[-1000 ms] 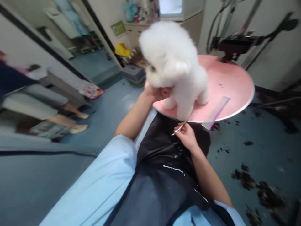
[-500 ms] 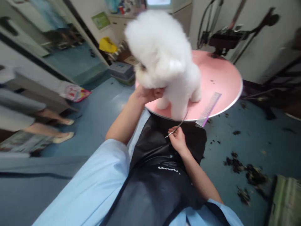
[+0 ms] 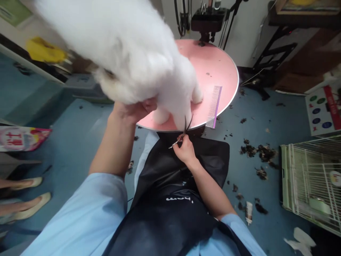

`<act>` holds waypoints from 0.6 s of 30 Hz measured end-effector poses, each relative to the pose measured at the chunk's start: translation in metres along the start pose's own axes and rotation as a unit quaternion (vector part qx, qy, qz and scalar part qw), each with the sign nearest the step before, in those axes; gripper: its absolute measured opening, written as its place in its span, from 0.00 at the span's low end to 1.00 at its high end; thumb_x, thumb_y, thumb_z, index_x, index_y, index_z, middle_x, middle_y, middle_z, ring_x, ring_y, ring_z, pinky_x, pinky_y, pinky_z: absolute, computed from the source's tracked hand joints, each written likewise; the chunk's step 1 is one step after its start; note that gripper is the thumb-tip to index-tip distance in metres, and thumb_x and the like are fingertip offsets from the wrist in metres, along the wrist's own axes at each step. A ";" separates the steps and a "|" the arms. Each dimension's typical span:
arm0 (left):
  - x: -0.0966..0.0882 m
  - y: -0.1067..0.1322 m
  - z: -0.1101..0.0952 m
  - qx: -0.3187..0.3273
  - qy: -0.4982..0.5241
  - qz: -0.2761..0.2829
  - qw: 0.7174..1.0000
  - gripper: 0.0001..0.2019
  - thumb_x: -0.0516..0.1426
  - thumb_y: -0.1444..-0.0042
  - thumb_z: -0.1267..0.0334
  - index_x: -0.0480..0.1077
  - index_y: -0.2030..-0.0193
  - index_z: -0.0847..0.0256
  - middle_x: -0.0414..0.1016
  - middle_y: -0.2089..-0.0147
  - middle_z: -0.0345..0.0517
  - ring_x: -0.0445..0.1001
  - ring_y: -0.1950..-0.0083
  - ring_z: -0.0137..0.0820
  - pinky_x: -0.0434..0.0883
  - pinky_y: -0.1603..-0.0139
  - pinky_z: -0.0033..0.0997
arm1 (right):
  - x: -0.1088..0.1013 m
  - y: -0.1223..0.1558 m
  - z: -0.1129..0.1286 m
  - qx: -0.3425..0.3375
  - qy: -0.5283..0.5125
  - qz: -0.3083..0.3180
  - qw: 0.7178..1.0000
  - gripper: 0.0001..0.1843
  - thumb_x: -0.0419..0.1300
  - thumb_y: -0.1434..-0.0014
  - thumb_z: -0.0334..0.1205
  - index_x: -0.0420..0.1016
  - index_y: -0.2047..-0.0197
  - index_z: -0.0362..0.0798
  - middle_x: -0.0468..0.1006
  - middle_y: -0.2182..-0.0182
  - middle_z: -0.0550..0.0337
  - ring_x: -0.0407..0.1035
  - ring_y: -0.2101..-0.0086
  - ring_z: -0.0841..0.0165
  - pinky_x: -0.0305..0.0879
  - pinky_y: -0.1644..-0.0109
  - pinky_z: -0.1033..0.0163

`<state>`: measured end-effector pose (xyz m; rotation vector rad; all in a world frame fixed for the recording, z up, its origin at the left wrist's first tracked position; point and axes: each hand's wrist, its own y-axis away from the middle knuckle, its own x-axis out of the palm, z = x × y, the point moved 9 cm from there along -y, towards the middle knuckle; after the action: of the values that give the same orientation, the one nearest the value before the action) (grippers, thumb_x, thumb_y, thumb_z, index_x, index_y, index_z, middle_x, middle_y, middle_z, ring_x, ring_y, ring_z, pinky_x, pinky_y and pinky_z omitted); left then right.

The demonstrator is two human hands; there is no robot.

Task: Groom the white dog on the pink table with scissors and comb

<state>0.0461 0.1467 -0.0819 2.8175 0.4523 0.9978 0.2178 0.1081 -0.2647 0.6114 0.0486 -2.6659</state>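
Dog was on the desk's near edge; my left hand gripped it under the head, my right hand had fingers round parted scissors by a front leg. Steady head, small snips seemed best.

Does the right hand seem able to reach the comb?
Probably yes: the comb lies close to the right hand, on the rim of the pink table, with nothing seen between them. But it holds scissors, so grasping may be awkward.

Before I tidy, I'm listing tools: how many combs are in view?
1: the purple-spined comb lies on the round pink table, one end over its rim, near the white dog. Others may be hidden.
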 end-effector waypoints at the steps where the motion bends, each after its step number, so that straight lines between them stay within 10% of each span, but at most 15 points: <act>1: 0.000 0.000 0.000 0.002 0.001 0.004 1.000 0.26 0.34 0.29 0.59 0.63 0.73 0.61 0.56 0.81 0.43 0.53 0.80 0.24 0.55 0.83 0.20 | 0.000 0.000 0.001 0.004 0.000 -0.004 1.000 0.11 0.58 0.45 0.34 0.65 0.57 0.51 0.81 0.58 0.52 0.79 0.56 0.58 0.74 0.49 0.53; 18: 0.005 -0.001 -0.004 0.013 -0.011 -0.003 1.000 0.26 0.33 0.27 0.57 0.64 0.65 0.67 0.57 0.74 0.44 0.60 0.77 0.20 0.52 0.79 0.15 | 0.023 0.015 -0.026 0.057 -0.152 0.033 0.986 0.14 0.60 0.46 0.32 0.64 0.56 0.52 0.82 0.60 0.57 0.80 0.60 0.64 0.75 0.50 0.56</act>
<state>0.0467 0.1490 -0.0762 2.8444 0.4732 0.9670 0.2155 0.0894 -0.2976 0.2280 -0.2072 -2.6790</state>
